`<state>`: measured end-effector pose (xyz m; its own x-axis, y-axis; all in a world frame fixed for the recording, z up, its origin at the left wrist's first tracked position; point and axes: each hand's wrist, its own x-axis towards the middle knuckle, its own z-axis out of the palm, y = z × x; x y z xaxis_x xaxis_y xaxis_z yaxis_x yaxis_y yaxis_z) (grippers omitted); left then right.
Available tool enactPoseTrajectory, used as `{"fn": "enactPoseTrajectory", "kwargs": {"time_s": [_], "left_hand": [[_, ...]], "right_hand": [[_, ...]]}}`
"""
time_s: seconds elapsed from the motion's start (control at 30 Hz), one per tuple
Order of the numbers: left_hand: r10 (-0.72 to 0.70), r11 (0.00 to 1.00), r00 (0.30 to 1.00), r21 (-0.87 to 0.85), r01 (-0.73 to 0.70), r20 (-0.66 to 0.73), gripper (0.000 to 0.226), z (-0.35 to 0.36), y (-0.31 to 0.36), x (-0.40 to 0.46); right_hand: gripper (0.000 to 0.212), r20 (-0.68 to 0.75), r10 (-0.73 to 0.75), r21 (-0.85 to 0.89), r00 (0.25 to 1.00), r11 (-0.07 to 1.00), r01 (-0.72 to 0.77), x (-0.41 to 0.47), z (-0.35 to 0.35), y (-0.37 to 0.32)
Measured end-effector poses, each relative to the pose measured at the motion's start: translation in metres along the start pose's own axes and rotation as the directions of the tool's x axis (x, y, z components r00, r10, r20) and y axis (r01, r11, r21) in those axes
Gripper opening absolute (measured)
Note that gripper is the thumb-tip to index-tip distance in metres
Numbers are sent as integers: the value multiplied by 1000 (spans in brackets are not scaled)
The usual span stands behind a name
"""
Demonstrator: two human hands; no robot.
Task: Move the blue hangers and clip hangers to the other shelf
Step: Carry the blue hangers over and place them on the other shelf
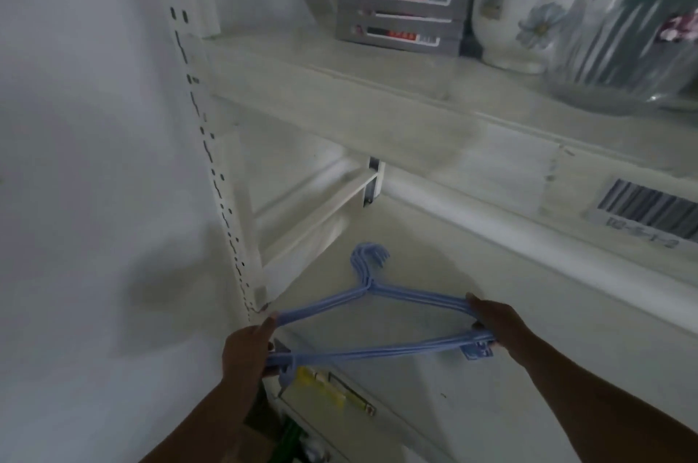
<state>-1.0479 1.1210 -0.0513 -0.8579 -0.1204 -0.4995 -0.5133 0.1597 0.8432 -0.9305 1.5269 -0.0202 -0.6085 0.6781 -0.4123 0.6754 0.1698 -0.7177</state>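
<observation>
Several blue hangers (377, 326), bundled together, are held below the white hanging rail (491, 213), gripped at the left shoulder end by the left hand (247, 347) and at the right by the right hand (494, 322). The bundle is judged light, thin and springy, likely to splay, so both ends are best kept pinched.

Head view, close, down toward shelving (340, 92)
</observation>
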Motion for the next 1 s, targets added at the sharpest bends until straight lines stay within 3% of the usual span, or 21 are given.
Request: {"fn": "enactPoseTrajectory", "kwargs": {"time_s": [0.17, 0.27, 0.33, 0.4, 0.47, 0.53, 0.63, 0.73, 0.83, 0.9, 1.0], "left_hand": [[-83, 996, 996, -23, 82, -19, 51, 13, -2, 3], [-121, 991, 993, -64, 121, 2, 48, 19, -1, -1], [-144, 987, 989, -67, 147, 44, 45, 22, 0, -5], [-168, 982, 981, -72, 175, 96, 42, 23, 2, -11], [-192, 976, 970, -75, 204, 149, 40, 22, 5, -16], [-212, 973, 955, -44, 226, 207, 36, 17, 10, -19], [-236, 970, 925, 131, 206, 297, 25, 4, 20, -16], [-226, 921, 909, 382, 81, 351, 15, -4, 31, -4], [-198, 794, 915, 604, -60, 351, 9, 4, 35, 6], [-140, 722, 937, 680, -125, 320, 9, 12, 28, 9], [-45, 669, 954, 719, -191, 295, 30, 22, 17, 6]], "right_hand": [[55, 15, -50, -151, 999, 987, 51, 25, 6, -13], [64, 25, 12, -96, 1000, 995, -10, 39, 1, -23], [56, -14, 23, -2, 1000, 1000, -23, 42, -4, -27], [34, -85, 70, 212, 994, 976, -50, 39, -5, -28], [22, -131, 168, 453, 977, 887, -92, 33, -1, -23], [21, -175, 268, 568, 947, 814, -126, 22, 3, -14], [15, -142, 306, 673, 942, 727, -135, -10, 17, 1], [16, 92, 267, 732, 959, 635, -247, -44, 48, 9], [16, 262, 225, 717, 938, 605, -346, -58, 83, 5], [14, 296, 186, 721, 937, 600, -347, -59, 100, -6], [13, 240, 170, 707, 956, 644, -293, -50, 112, -23]]}}
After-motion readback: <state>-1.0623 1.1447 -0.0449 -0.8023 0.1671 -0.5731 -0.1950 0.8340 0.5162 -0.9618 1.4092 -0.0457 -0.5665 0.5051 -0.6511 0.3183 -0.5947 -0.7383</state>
